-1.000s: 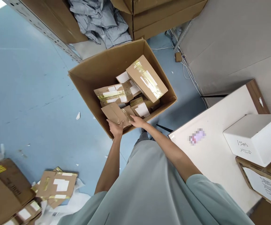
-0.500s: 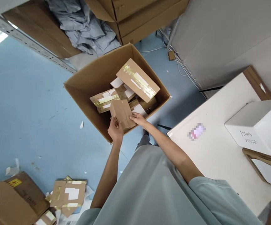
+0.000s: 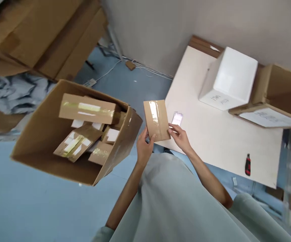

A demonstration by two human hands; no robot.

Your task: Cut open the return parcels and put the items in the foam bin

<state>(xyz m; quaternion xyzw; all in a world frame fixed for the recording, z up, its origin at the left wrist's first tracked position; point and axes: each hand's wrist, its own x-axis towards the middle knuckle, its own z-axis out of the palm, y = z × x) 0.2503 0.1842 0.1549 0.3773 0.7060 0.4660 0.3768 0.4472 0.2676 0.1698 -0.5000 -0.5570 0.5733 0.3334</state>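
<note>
A small flat cardboard box (image 3: 162,117) with clear tape and a white label is held up in front of my body, near the table's corner. My left hand (image 3: 145,145) grips its lower left edge, thumb on the face. At the lower right edge, my right hand (image 3: 180,136) holds it with the fingertips. To the left stands a large open carton (image 3: 38,136) with several taped parcels inside. One long parcel (image 3: 86,108) lies on top of the others, and a flatter taped parcel (image 3: 78,143) rests below it.
On the right, a white table (image 3: 218,144) bears a blurred-out phone (image 3: 177,118), a white bin (image 3: 232,80), an open cardboard box (image 3: 284,87) and a red-and-black box cutter (image 3: 247,165). Large cartons (image 3: 42,33) and grey bags (image 3: 16,90) stand behind at the left. Cables (image 3: 150,70) run along the wall.
Both hands have lifted the small box out of the large carton and carried it right, toward the table. Its taped, labelled face now shows. My view has turned right.
</note>
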